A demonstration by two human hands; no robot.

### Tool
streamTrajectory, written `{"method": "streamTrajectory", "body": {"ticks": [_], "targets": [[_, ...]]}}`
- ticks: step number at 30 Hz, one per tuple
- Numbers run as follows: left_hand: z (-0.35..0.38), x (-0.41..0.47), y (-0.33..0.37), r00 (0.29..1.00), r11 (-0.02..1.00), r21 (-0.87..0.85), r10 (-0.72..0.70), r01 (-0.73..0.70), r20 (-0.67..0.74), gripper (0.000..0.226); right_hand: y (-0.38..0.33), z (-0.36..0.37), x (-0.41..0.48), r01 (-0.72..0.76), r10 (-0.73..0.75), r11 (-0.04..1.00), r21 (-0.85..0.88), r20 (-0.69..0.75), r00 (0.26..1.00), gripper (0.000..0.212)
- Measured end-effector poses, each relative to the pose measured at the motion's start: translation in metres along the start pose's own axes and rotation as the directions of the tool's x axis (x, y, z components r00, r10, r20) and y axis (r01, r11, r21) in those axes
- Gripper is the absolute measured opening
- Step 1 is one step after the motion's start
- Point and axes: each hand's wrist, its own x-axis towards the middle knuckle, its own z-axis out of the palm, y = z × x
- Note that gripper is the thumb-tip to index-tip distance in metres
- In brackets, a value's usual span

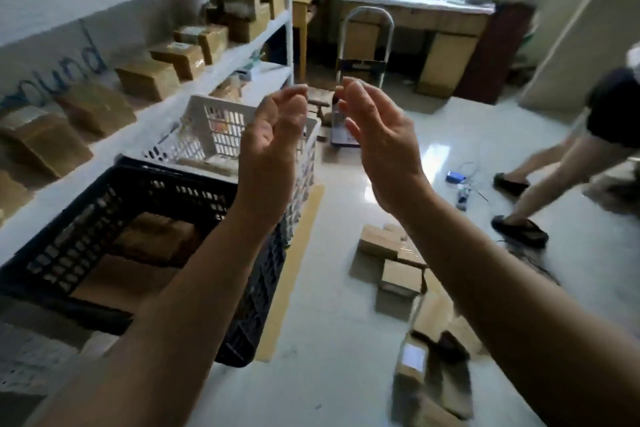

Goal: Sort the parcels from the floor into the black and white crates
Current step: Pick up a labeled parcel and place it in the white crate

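I see the white shelving running along my left from about 9 to 11 o'clock, loaded with brown cartons. Below it sit the two crates: the black crate at 8 o'clock, already holding flat brown parcels, and the white crate just beyond it at 10 o'clock, touching its far rim.

The parcels still to sort lie on the pale floor at 4 to 5 o'clock, a loose cluster of cardboard boxes running away from me, the nearest one with a white label facing up.

Both my arms are raised in the middle of the view. My left hand hangs over the near corner of the white crate, fingers loosely curled and holding nothing. My right hand faces it, palm inward, fingers spread and also empty.

I judge the next pick turns on this: the pile lies down and to the right of both hands, well below them, under my right forearm. The right hand is nearer, so it should lead the reach.

Another person's legs stand at 3 o'clock, near the pile.
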Motion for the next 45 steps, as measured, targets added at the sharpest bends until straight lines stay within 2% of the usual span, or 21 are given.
{"method": "streamTrajectory", "body": {"ticks": [2, 7, 13, 18, 26, 32, 39, 45], "targets": [[0.037, -0.006, -0.005, 0.994, 0.999, -0.047, -0.005, 0.01, 0.106, 0.022, -0.005, -0.038, -0.013, -0.004, -0.001, 0.999, -0.05, -0.111, 0.994, 0.023], [0.12, -0.027, -0.015, 0.956, 0.99, -0.113, -0.047, 0.083, 0.289, 0.033, -0.017, -0.123, -0.056, -0.015, -0.047, 0.985, -0.171, -0.354, 0.934, 0.039], [0.22, -0.063, -0.01, 0.904, 0.982, -0.154, -0.037, 0.113, 0.425, 0.023, -0.034, -0.227, -0.114, -0.063, -0.066, 0.968, -0.243, -0.49, 0.869, 0.045], [0.286, -0.097, -0.006, 0.884, 0.977, -0.153, -0.064, 0.151, 0.464, 0.027, -0.044, -0.295, -0.149, -0.074, -0.069, 0.966, -0.248, -0.522, 0.85, 0.061], [0.354, -0.131, -0.021, 0.889, 0.97, -0.114, -0.146, 0.215, 0.434, 0.03, -0.028, -0.372, -0.172, -0.11, 0.012, 0.98, -0.166, -0.501, 0.866, 0.041], [0.38, -0.131, -0.042, 0.88, 0.961, -0.083, -0.206, 0.266, 0.428, 0.033, -0.013, -0.4, -0.164, -0.151, 0.082, 0.984, -0.097, -0.507, 0.858, 0.041], [0.415, -0.107, -0.079, 0.857, 0.949, -0.104, -0.219, 0.298, 0.466, 0.025, 0.015, -0.431, -0.14, -0.202, 0.11, 0.973, -0.113, -0.541, 0.834, 0.042], [0.442, -0.103, -0.112, 0.828, 0.952, -0.029, -0.25, 0.305, 0.501, 0.017, 0.048, -0.457, -0.132, -0.27, 0.194, 0.962, -0.05, -0.573, 0.797, 0.031]]}}
